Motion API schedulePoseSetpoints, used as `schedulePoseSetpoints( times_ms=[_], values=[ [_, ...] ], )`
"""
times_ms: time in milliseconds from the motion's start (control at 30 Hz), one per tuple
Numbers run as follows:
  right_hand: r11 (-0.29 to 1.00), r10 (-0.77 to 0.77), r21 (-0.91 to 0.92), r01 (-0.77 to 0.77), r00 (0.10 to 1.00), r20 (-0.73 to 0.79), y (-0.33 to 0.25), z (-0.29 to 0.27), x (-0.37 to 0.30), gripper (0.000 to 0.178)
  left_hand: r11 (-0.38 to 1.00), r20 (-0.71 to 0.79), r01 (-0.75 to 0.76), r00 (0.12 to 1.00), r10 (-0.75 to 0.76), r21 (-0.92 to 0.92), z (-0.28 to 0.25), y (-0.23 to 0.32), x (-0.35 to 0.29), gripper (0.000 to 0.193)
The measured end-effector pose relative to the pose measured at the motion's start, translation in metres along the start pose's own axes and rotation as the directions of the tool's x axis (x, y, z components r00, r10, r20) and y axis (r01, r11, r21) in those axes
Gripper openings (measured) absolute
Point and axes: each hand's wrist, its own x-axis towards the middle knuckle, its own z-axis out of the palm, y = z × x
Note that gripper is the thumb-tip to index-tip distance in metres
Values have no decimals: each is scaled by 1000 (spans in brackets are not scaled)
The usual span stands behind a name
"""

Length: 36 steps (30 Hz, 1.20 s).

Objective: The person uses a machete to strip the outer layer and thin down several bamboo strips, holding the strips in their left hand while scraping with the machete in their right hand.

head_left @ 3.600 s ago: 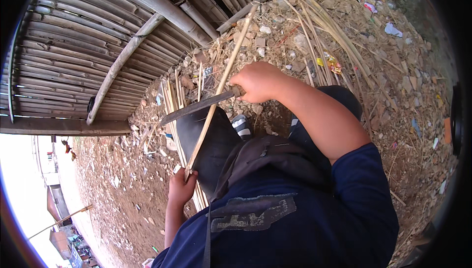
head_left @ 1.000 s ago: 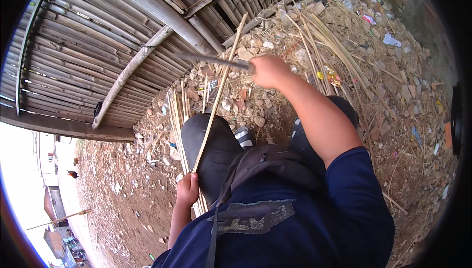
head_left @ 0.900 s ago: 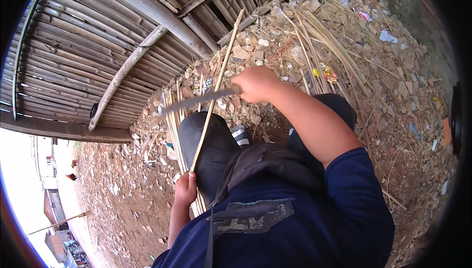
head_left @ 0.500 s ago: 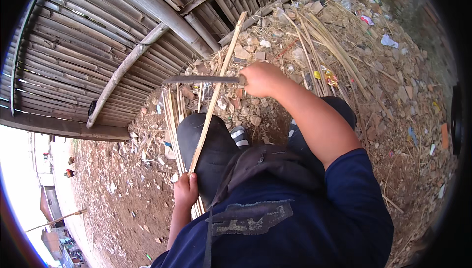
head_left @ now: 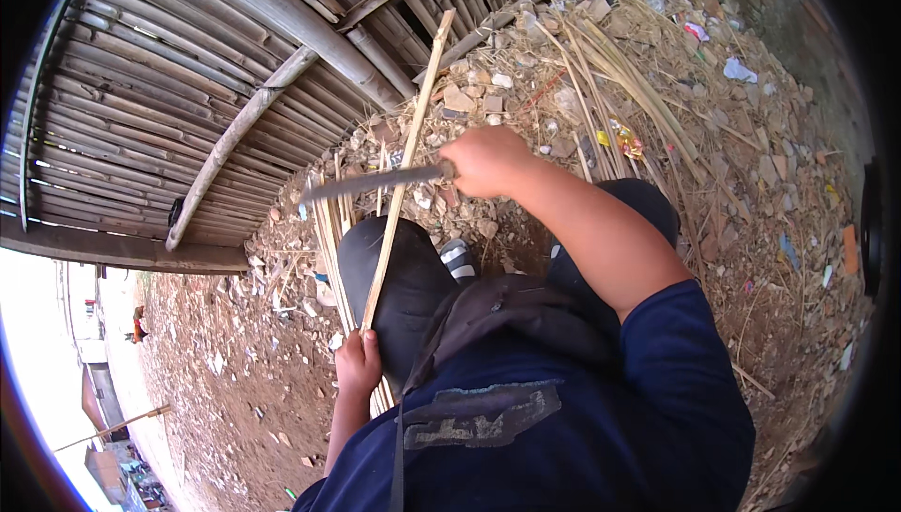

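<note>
Far left: bamboo fence (head_left: pixel 188 90) of horizontal slats, braced by a thick diagonal pole (head_left: pixel 246 151).

Left hand (head_left: pixel 358 364): grip closed around the lower end of a long bamboo strip (head_left: pixel 405 165), low in the picture beside the person's dark-trousered knee (head_left: pixel 399 277). The strip runs up and slightly right from that hand, past the knee, with its tip reaching the foot of the fence. It looks thin, light and stiff along its length, probably whippy at the free end, with likely sharp split edges. Best held near the bottom as it is now, fingers on the flat faces rather than the edges.

Just left of the strip: a bundle of similar strips (head_left: pixel 330 230) lying on the dirt.

Centre: a long knife (head_left: pixel 371 182) lies roughly horizontal, its blade crossing the strip about halfway up; contact with the strip can't be confirmed.

Right hand (head_left: pixel 488 160): grip clenched on the knife handle, arm extended forward. The handle itself is hidden in the fist.

Right: ground (head_left: pixel 751 193) littered with bamboo offcuts, shavings, stones and scraps of coloured wrapper. More long strips (head_left: pixel 610 80) fan out above the right hand.
</note>
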Motion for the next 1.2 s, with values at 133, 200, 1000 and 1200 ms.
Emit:
schedulePoseSetpoints(
  times_ms=[133,200,1000,1200],
  values=[
    [969,-160,-170,176,981,106,-15,1,-9,19,999,15,50,999,-50,3,-2,9,2,48],
    [995,90,41,-92,995,49,20,4,7,20,1000,-22,12,1000,-12,-4,0,8,1,48],
    [908,338,271,-320,941,-23,46,-20,15,16,1000,11,19,1000,-19,-8,-7,2,4,50],
    [970,-173,-181,161,984,-52,7,-23,-15,16,998,61,-9,998,12,-59,-16,-2,-4,49]
  ],
)
